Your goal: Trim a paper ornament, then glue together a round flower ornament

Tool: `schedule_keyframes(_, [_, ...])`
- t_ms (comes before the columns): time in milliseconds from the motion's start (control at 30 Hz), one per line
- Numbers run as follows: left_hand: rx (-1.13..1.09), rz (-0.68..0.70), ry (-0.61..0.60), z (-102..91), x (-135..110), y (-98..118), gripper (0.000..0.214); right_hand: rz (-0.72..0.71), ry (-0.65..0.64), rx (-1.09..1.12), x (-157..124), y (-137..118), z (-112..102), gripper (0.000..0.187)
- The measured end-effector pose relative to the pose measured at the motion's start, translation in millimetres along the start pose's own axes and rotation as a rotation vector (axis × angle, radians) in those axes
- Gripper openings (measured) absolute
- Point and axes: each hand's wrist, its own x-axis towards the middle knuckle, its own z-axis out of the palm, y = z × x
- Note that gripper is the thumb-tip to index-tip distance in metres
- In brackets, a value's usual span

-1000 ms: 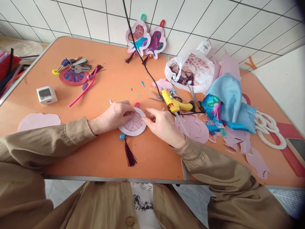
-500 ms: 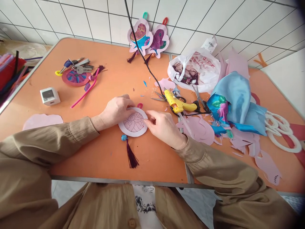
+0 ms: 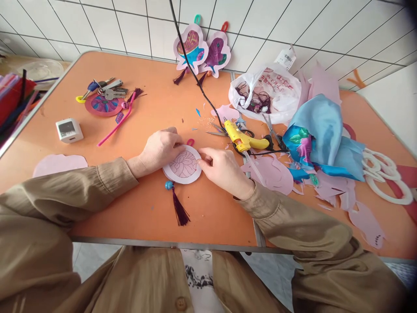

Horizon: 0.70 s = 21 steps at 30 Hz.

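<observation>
1. Round ornament [image 3: 182, 166] lies on the orange tabletop [image 3: 137, 213] between the person's hands, towards the front. A stretch of tabletop separates its dark tassel [image 3: 179, 208] from the metal-trimmed front edge [image 3: 97, 240].
2. Open surface also runs leftward and back, towards the white cube [image 3: 69, 130] and the keys [image 3: 112, 90]. Room is tighter on the right, where the yellow glue gun [image 3: 244, 140] and pink scraps [image 3: 272, 174] lie near the right hand [image 3: 224, 170].
3. The left hand [image 3: 161, 150] grips the ornament's upper-left rim, thumb near the patterned face, fingers bent and close together; their tips are partly hidden.
4. The right hand pinches the opposite rim, thumb and forefinger nearly together, other fingers curled inward.
5. The ornament has a smooth pale border around a pinkish centre lined with a dark petal pattern. A fuzzy pink loop [image 3: 190, 142] shows at its top; a glossy blue bead [image 3: 169, 185] sits below, beside the stringy, flared tassel.
6. Shiny blue cloth [image 3: 322, 130] bunches in soft folds farther right, near white rings [image 3: 389, 190].
</observation>
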Motion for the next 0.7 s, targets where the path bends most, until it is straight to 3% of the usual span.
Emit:
schedule_keyframes(233, [0.028, 0.053, 0.066, 6.5, -2, -4, 0.023, -0.113, 0.099, 0.046, -7, 5, 2, 0.020])
schedule_keyframes(433, [0.058, 0.053, 0.052, 5.9, -5, -1, 0.024, -0.403, -0.011, -0.030, -14, 5, -7, 0.028])
schedule_keyframes(700, [0.110, 0.076, 0.027, 6.5, -5, 0, 0.024, -0.430, -0.154, -0.056, -13, 5, -15, 0.036])
